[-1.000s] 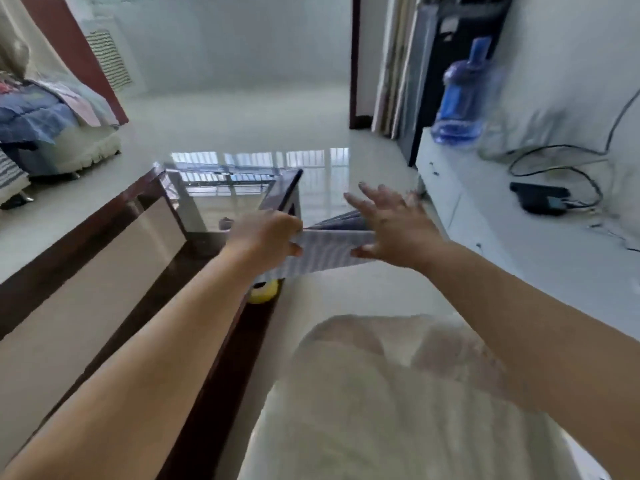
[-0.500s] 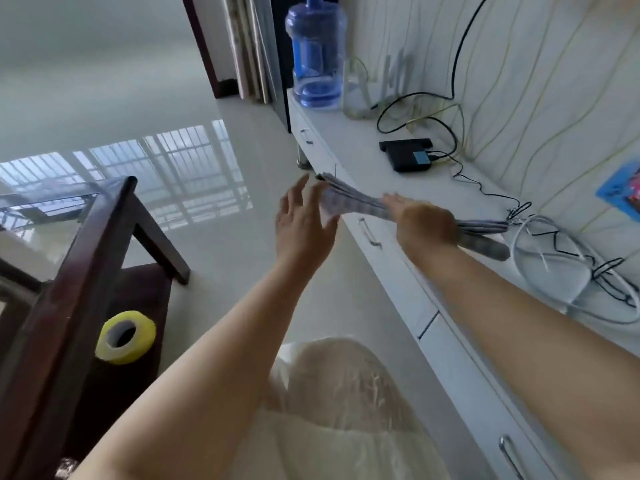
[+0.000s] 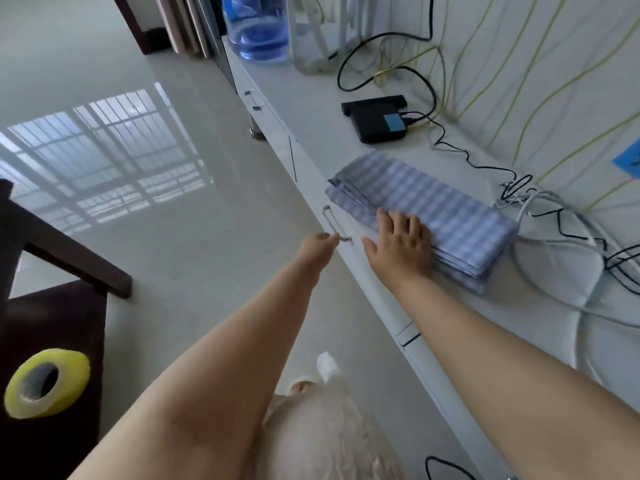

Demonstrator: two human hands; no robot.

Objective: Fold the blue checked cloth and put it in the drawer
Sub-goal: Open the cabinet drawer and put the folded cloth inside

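Cloth: folded blue checked cloth lay flat as a long stack on the white cabinet top, near its front edge, directly above the drawer.
Why there: probably parked on top to free one hand for the handle while keeping the bundle within reach of the opening.
Drawer: not yet open; front flush with the cabinet face, metal handle standing off it.
Right hand: rested palm-down on the near corner of the cloth, fingers straight and slightly spread, thumb out to the side over the cabinet edge; pressed rather than gripped.
Why pressed: likely to keep the layers from sliding or springing apart near the edge.
Left hand: reached to the lower end of the handle; fingertips at the bar, seemingly touching it. Could not tell whether curled round it, since seen from behind the wrist.
Neighbours: grey cable coil just beside the far end of the cloth; black box with a blue label farther along the top; blue water bottle at the far end.
Off to the side: yellow tape roll on a dark wooden table, well apart from the cabinet.
Stage: folding judged complete; opening the drawer and laying the cloth inside remained.
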